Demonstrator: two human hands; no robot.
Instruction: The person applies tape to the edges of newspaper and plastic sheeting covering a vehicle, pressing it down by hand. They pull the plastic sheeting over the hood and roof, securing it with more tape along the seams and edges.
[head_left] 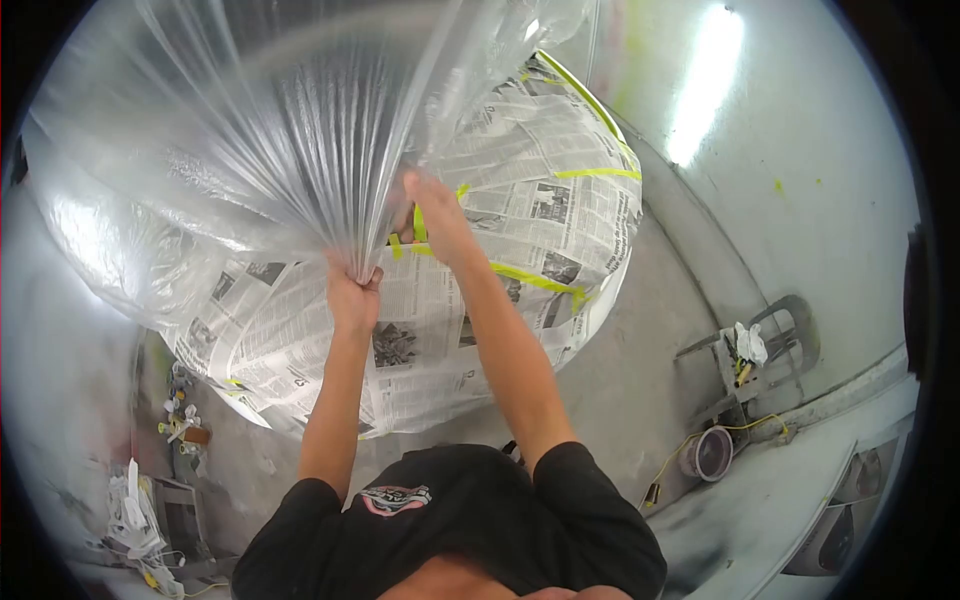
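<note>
A clear plastic sheet [290, 140] spreads over the upper left and draws into tight folds toward my hands. My left hand [352, 298] is closed round the gathered folds at their lower end. Higher and to the right, my right hand [438, 215] has its fingers curled at the sheet's right edge and appears to grip it; part of the fingers is hidden. Below both hands lies a large rounded surface covered with newspaper [430, 310]. Yellow-green masking tape [535, 277] runs along the paper seams, close to my right hand.
On the right, a grey chair [785, 325] carries crumpled white paper. A bucket [710, 455] stands near a yellow cord [670, 460] on the concrete floor [625, 370]. At lower left is a stand with white material [135, 510]. A lit tube lamp [706, 85] is on the wall.
</note>
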